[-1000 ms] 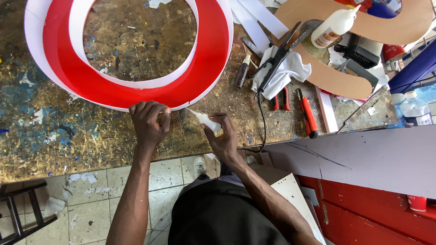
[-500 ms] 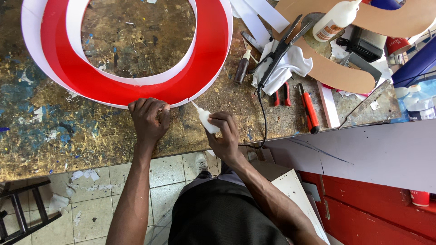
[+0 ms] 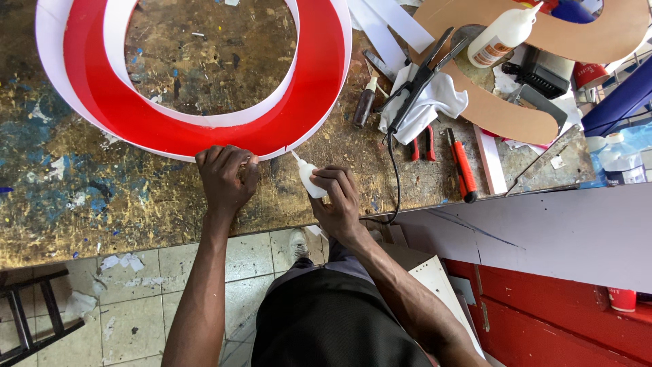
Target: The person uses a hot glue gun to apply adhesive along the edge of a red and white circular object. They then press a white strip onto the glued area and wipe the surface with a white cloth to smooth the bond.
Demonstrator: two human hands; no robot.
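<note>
A large red ring-shaped letter face with a white strip wall (image 3: 204,132) lies on the stained wooden bench (image 3: 102,204). My left hand (image 3: 226,178) presses down on its near edge, fingers curled over the white strip. My right hand (image 3: 337,200) holds a small white glue bottle (image 3: 309,178), its thin nozzle pointing up-left toward the ring's rim, just right of my left hand.
To the right lie a white cloth (image 3: 435,102), black-handled shears (image 3: 421,78), red-handled pliers (image 3: 421,146), a red utility knife (image 3: 462,166), a larger glue bottle (image 3: 502,37) and a brown board cutout (image 3: 516,109). A grey sheet (image 3: 543,231) lies right of me. Tiled floor below.
My right hand has turned the small bottle and brought its nozzle closer to the ring's rim. My left hand stays pressed on the near edge.
</note>
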